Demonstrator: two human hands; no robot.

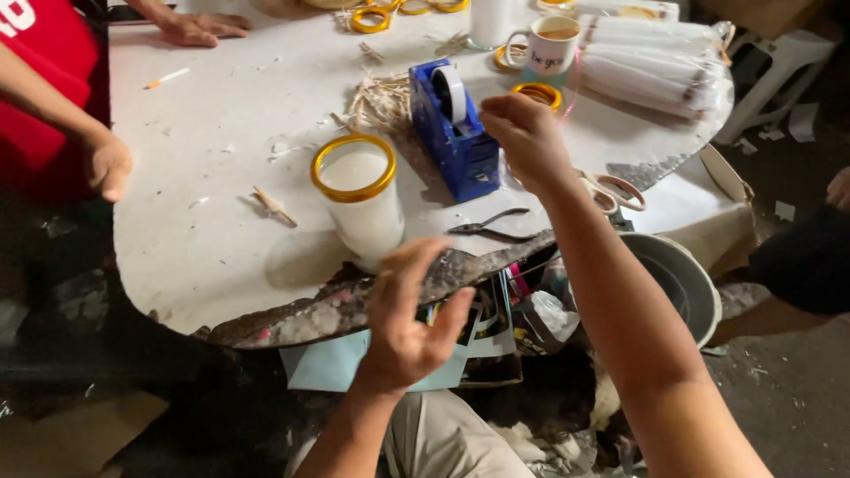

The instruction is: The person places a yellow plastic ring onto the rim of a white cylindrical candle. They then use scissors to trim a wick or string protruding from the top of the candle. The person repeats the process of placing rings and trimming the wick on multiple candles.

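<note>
My right hand (pixel 524 133) reaches over the white table (pixel 221 204), its fingers curled and pinched right beside the blue tape dispenser (pixel 453 124) with its white tape roll. Whether tape is between the fingers cannot be made out. My left hand (pixel 409 312) hovers at the table's worn front edge with fingers spread, holding nothing, just below a white candle jar with a gold rim (pixel 359 195). Black pliers (pixel 489 227) lie between the two hands.
Another person in red stands at left, one hand (pixel 108 165) at the table edge and another hand (pixel 199 26) flat at the back. A mug (pixel 549 46), gold rings (pixel 537 93), bundled white tubes (pixel 655 62), scissors (pixel 615 190), wood splinters (pixel 381 102) and a bucket (pixel 677 279) are around.
</note>
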